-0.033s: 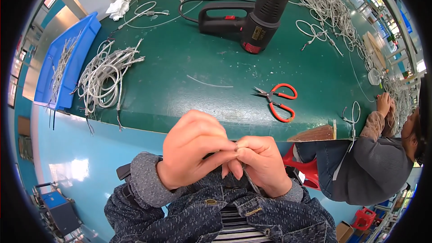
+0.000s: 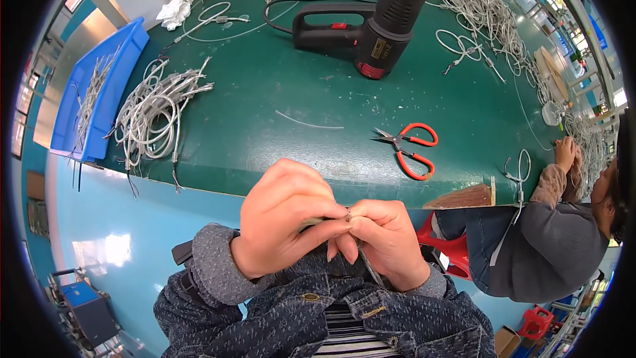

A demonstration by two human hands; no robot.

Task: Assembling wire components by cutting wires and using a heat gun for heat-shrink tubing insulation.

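My left hand (image 2: 286,215) and my right hand (image 2: 387,238) meet in front of my jacket, just off the table's near edge. Thumb and forefinger of each are pinched together, tip to tip. A tiny dark end shows between the fingertips; what the left one grips is mostly hidden. Below my right palm runs a grey cable (image 2: 370,266), partly covered by the fingers. Beyond my hands, on the green table (image 2: 265,93), lie scissors (image 2: 405,149) with orange-red handles, blades apart, and a thin clear strand (image 2: 308,121).
A black heat gun (image 2: 384,33) stands at the back. Coiled grey cables (image 2: 156,113) are piled at left beside a blue bin (image 2: 122,86) holding more. A cable heap (image 2: 477,10) lines the far right. A person (image 2: 556,238) sits at right, near a red stool (image 2: 457,248).
The back of my left hand has risen very slightly, and the gap inside its pinch looks a little lighter. Everything else stays put.
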